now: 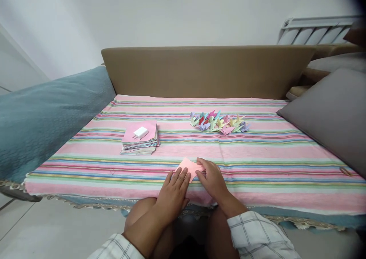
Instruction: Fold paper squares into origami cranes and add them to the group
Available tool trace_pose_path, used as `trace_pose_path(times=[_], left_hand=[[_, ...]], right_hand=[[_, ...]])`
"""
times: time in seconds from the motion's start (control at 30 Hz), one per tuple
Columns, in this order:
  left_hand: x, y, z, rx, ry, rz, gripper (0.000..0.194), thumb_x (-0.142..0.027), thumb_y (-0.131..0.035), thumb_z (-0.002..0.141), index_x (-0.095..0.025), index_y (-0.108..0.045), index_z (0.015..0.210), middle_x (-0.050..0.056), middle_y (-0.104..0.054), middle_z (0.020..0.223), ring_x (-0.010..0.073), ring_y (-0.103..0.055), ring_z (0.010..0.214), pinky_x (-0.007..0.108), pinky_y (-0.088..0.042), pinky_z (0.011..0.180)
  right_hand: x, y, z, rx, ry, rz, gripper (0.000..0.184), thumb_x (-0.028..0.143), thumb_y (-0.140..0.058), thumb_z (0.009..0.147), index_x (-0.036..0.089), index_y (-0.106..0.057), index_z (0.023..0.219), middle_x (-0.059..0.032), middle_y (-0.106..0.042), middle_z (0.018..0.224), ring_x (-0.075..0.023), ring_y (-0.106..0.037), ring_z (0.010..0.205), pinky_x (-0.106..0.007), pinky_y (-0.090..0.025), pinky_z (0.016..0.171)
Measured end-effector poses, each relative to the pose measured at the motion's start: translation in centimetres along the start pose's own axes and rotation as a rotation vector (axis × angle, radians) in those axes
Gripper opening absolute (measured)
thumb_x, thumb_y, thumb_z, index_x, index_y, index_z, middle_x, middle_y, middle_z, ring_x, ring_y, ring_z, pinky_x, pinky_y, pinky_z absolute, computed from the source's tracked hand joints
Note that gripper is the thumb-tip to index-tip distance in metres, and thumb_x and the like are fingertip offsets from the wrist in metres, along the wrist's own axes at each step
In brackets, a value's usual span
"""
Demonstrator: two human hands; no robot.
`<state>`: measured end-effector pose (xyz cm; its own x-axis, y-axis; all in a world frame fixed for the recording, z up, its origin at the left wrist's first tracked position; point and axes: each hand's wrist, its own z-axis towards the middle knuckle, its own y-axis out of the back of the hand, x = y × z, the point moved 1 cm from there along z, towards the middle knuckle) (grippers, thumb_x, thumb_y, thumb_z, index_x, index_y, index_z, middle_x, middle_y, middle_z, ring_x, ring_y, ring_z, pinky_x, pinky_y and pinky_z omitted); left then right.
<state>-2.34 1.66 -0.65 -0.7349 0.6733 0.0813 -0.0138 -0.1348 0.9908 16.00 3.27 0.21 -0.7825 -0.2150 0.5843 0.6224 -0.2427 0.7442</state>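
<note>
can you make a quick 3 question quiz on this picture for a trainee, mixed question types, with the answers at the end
1. True or false: the white charger lies on top of the stack of paper.

2. Which hand has the edge of the pink sheet between thumb and finger?
A. left
B. right
C. both

3. Fill in the blank: as the wearer sees it, the folded paper cranes lie to the ____ of the stack.

Key:
1. True.
2. B: the right hand pinches it, while the left hand has its fingers laid on the sheet.
3. Right.
</note>
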Motion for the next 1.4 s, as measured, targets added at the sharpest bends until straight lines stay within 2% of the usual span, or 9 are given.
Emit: trace_pose_path(times=[0.23, 0.33, 0.43, 0.53, 0.6, 0.73, 1.1, 1.27, 1.4], left_hand=[[0.3, 0.2, 0.0, 0.028, -0.013, -0.016, 0.078, -0.045, -0.052, 0.08, -0.019, -0.018, 0.145, 0.008, -0.02, 0.152, 0.028, -0.015, 0.139, 0.047, -0.016, 0.112], [0.3, 0.3, 0.1, 0.029, -0.01, -0.026, 0.078, -0.045, -0.053, 0.08, -0.019, -0.018, 0.145, 0.009, -0.02, 0.152, 0.0282, -0.016, 0.139, 0.047, -0.015, 0.112], [0.3, 0.2, 0.1, 0.026, -0.012, -0.034, 0.077, -0.044, -0.052, 0.08, -0.019, -0.019, 0.145, 0.008, -0.02, 0.152, 0.0281, -0.017, 0.139, 0.047, -0.015, 0.112], [0.3, 0.1, 0.1, 0.022, -0.013, -0.043, 0.076, -0.043, -0.051, 0.081, -0.019, -0.019, 0.145, 0.008, -0.021, 0.152, 0.0282, -0.017, 0.139, 0.047, -0.015, 0.112], [0.4, 0.0, 0.0, 0.016, -0.013, -0.059, 0.072, -0.043, -0.049, 0.082, -0.019, -0.021, 0.145, 0.007, -0.023, 0.151, 0.0278, -0.017, 0.139, 0.047, -0.014, 0.112], [0.3, 0.2, 0.0, 0.011, -0.011, -0.096, 0.07, -0.043, -0.046, 0.083, -0.019, -0.023, 0.144, 0.006, -0.024, 0.151, 0.0269, -0.018, 0.139, 0.046, -0.013, 0.112], [1.1, 0.6, -1.2, -0.025, 0.028, -0.064, 0.074, -0.044, -0.051, 0.081, -0.016, -0.023, 0.144, 0.01, -0.024, 0.15, 0.0269, -0.021, 0.138, 0.045, -0.014, 0.111], [2.0, 0.8, -1.8, -0.077, 0.045, -0.114, 0.073, -0.047, -0.054, 0.08, -0.017, -0.028, 0.142, 0.009, -0.03, 0.148, 0.0282, -0.026, 0.136, 0.044, -0.016, 0.11], [2.2, 1.2, -1.5, -0.112, 0.063, -0.199, 0.073, -0.052, -0.056, 0.079, -0.018, -0.034, 0.139, 0.009, -0.039, 0.143, 0.0286, -0.033, 0.131, 0.044, -0.019, 0.108]], right_hand=[[-1.7, 0.9, 0.2, -0.037, -0.08, -0.046, 0.029, 0.026, -0.044, 0.082, 0.023, -0.062, 0.105, -0.0039, -0.067, 0.101, -0.0216, -0.057, 0.096, -0.038, -0.039, 0.09], [-2.0, 1.3, 0.0, -0.12, -0.105, -0.089, 0.031, 0.024, -0.039, 0.084, 0.023, -0.064, 0.101, -0.005, -0.067, 0.1, -0.0226, -0.057, 0.096, -0.039, -0.038, 0.09], [-1.2, 1.6, -0.6, -0.193, -0.008, -0.174, 0.036, 0.021, -0.032, 0.087, 0.023, -0.062, 0.107, -0.0057, -0.063, 0.112, -0.0223, -0.052, 0.11, -0.043, -0.029, 0.1], [0.4, 1.0, -1.3, -0.032, 0.256, -0.283, 0.04, 0.03, -0.034, 0.09, 0.022, -0.051, 0.125, -0.0064, -0.051, 0.133, -0.0237, -0.037, 0.129, -0.049, -0.011, 0.109], [1.1, 0.2, -1.7, 0.111, 0.382, -0.348, 0.051, 0.041, -0.037, 0.09, 0.018, -0.039, 0.136, -0.0093, -0.038, 0.143, -0.0275, -0.025, 0.135, -0.054, -0.003, 0.109], [1.1, -0.9, -1.9, 0.215, 0.346, -0.403, 0.06, 0.049, -0.033, 0.091, 0.016, -0.031, 0.141, -0.0107, -0.03, 0.147, -0.0286, -0.021, 0.137, -0.058, 0.004, 0.108], [-2.0, -0.1, -2.8, 0.136, 0.185, -0.488, 0.067, 0.059, -0.03, 0.09, 0.014, -0.037, 0.138, -0.0125, -0.035, 0.144, -0.0301, -0.03, 0.133, -0.057, -0.007, 0.107], [-2.9, -0.1, -3.0, 0.103, 0.192, -0.519, 0.068, 0.06, -0.032, 0.089, 0.014, -0.037, 0.138, -0.0122, -0.036, 0.144, -0.0292, -0.031, 0.132, -0.052, -0.017, 0.106], [-2.9, -0.1, -3.0, 0.082, 0.212, -0.52, 0.065, 0.058, -0.033, 0.089, 0.015, -0.037, 0.139, -0.0113, -0.037, 0.144, -0.029, -0.031, 0.132, -0.05, -0.02, 0.106]])
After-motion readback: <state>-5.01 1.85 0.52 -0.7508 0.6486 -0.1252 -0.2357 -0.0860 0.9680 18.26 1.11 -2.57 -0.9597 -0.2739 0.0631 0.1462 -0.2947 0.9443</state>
